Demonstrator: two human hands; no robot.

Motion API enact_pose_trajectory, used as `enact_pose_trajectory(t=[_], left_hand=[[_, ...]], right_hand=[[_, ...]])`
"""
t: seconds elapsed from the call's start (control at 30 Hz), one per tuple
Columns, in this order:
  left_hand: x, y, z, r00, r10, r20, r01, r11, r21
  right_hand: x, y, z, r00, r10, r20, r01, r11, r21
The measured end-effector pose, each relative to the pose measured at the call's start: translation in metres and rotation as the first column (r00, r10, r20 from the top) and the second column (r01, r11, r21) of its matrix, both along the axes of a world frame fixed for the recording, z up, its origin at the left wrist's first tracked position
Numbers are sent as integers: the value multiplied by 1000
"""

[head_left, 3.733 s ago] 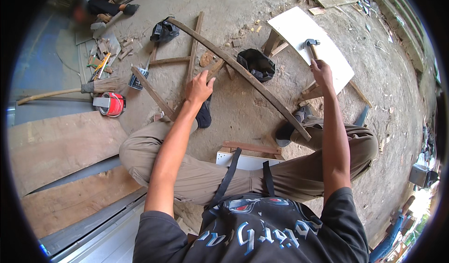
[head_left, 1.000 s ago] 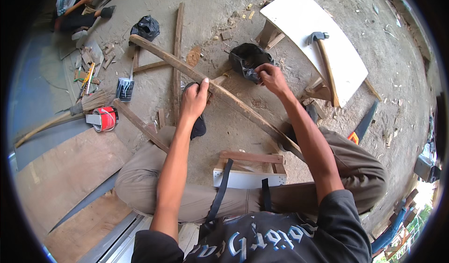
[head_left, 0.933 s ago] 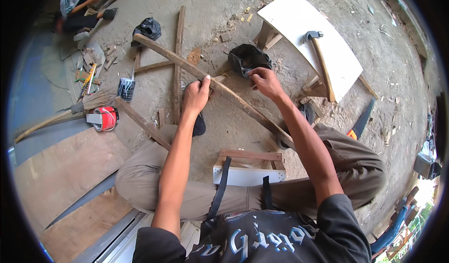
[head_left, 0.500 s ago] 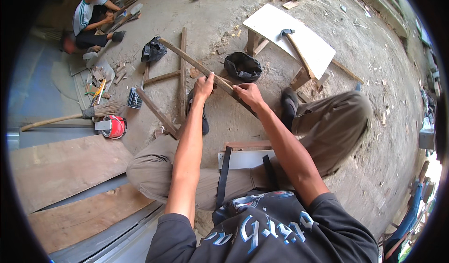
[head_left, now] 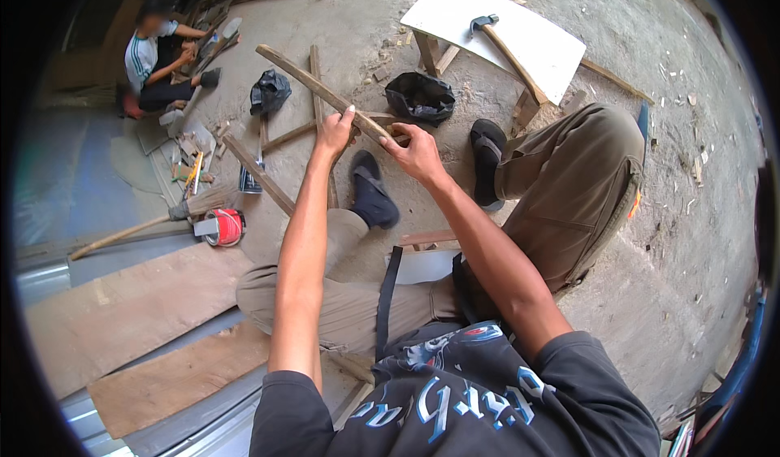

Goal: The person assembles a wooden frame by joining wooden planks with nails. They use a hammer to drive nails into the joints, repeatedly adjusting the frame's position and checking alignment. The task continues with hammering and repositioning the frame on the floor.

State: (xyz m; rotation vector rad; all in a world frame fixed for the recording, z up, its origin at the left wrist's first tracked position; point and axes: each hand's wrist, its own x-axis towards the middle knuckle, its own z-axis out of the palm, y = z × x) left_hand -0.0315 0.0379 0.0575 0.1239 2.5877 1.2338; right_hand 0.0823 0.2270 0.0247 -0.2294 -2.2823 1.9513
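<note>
Both my hands hold a long wooden strip (head_left: pixel 305 82) that slants from the upper left down toward my right hand. My left hand (head_left: pixel 334 136) is wrapped round it near the middle, thumb lying on top. At the strip's near end, my right hand (head_left: pixel 418 153) grips it with thumb and fingers; the fingers partly hide that end. Below the strip, on the ground, lies a wooden frame (head_left: pixel 290 136) of joined battens. A black plastic bag (head_left: pixel 419 98) sits open just beyond my right hand.
A hammer (head_left: pixel 510 56) lies on a white-topped low bench (head_left: pixel 439 10). Another black bag (head_left: pixel 270 93), a red can (head_left: pixel 223 227), a broom (head_left: pixel 199 203) and wide planks (head_left: pixel 138 303) are to the left. A person (head_left: pixel 158 59) sits working at far left.
The strip has shifted toward the upper left through my hands; its near end now lies at my right hand instead of reaching past it. My left foot shows more, and the view has tilted.
</note>
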Motion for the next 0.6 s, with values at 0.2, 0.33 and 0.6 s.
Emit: enact_pose_trajectory(t=[0.2, 0.33, 0.6], left_hand=[[-24, 24, 22, 993, -76, 94, 87, 989, -119], [-29, 55, 44, 998, -54, -13, 51, 983, -178], [-69, 26, 62, 967, -181, -177, 110, 930, -351]], right_hand=[[-8, 12, 4, 993, -113, -29, 113, 993, -24], [-16, 31, 0, 994, -104, -25, 102, 993, -66], [-22, 19, 35, 984, -61, -170, 36, 989, -144]])
